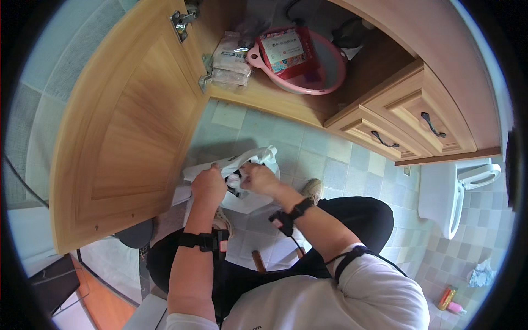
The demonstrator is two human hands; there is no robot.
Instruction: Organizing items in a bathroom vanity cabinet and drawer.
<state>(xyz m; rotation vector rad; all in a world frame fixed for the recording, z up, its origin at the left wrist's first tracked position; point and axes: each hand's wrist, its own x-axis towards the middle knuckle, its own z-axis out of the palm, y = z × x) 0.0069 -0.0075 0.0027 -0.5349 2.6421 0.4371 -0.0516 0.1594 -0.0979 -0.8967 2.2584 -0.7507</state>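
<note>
L hand gripping the rim of a soft white plastic bag btwn two beige shoes; R hand at its mouth, hold unclear. Bag's open, dark-and-white contents inside, so prob. unfinished.

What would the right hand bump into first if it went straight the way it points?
Probably the white bag: the right hand points across its open mouth, toward the left hand, though depth there is unclear.
</note>
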